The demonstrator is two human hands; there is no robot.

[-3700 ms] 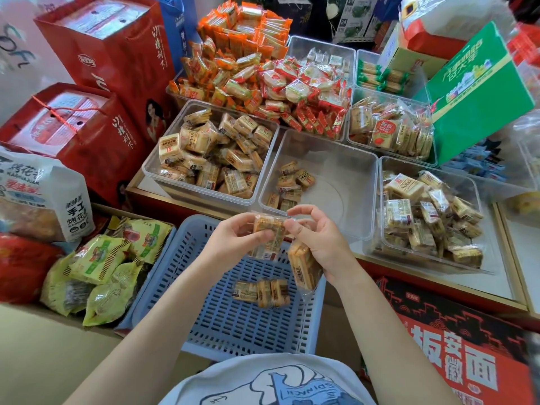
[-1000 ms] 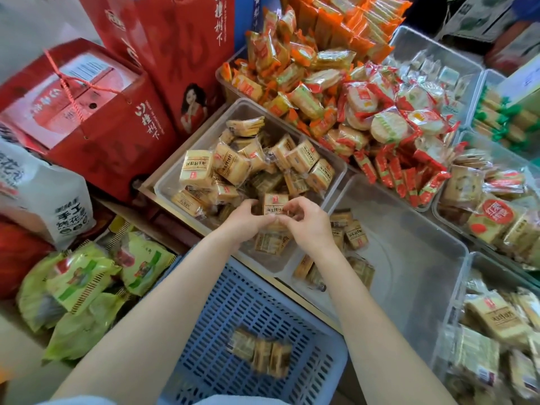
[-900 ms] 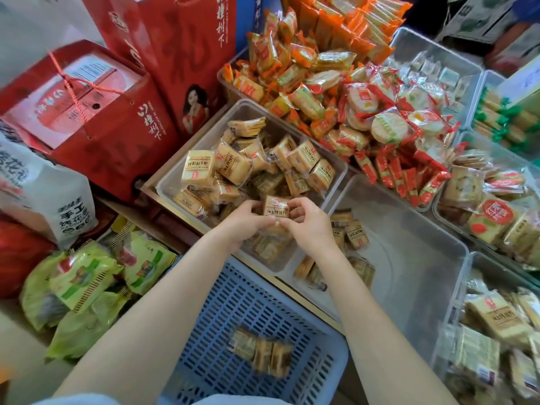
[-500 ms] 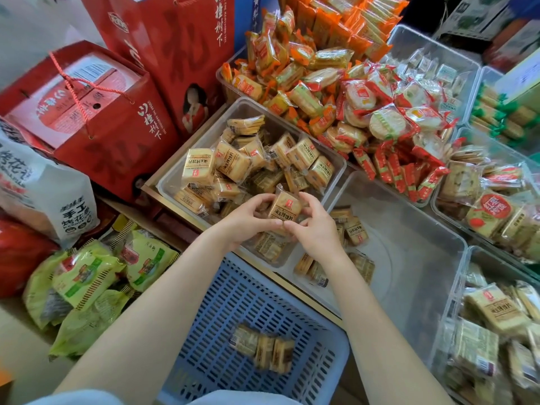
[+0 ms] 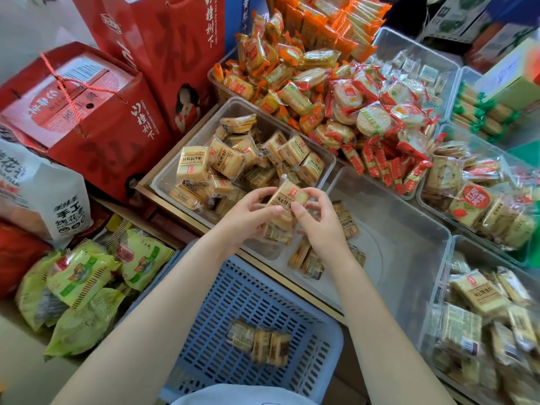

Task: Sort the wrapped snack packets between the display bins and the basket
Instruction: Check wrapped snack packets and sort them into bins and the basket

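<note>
The red box (image 5: 87,118) says "UNDER THE HAWTHORN TREE" in small white letters beside big Chinese words. The white bag (image 5: 43,194) has Chinese words too. The other words are too blurry to read.

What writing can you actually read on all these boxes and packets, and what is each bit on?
"UNDER THE HAWTHORN TREE", small, beside large Chinese characters: red box.
"手工": white bag.
"礼", large and dark: red bag.
Packet held by the left hand and right hand: Chinese label, too blurred to read.
Other packets: too small.
</note>
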